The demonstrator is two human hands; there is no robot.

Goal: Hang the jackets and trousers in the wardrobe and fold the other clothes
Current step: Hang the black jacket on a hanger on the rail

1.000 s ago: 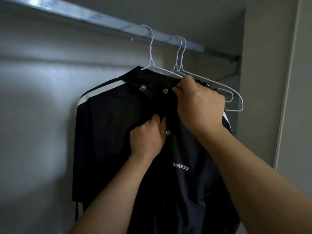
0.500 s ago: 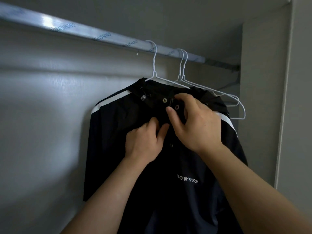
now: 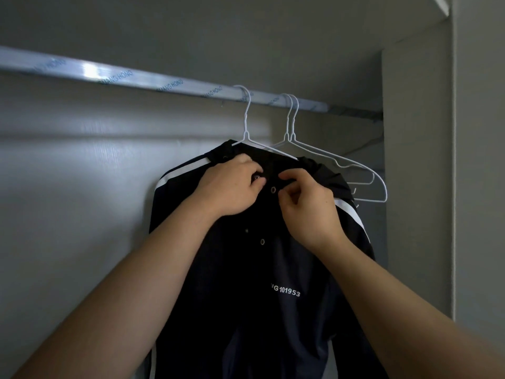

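"G 101953", preceded by a partly hidden letter, was printed in white on the jacket point(image 3: 246, 269) at lower centre. "HONG" was repeated in blue along the rail point(image 3: 164, 83) at upper left.

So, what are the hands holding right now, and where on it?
Both hold the black jacket at its neck opening: the left hand grips the front edge by the collar, the right hand pinches the opposite edge.

There was one black jacket point(image 3: 246, 310), one shiny rail point(image 3: 164, 84), three white hangers point(image 3: 245, 124) on the rail, two of them empty, and two hands, one left hand point(image 3: 229, 187), one right hand point(image 3: 311, 212).
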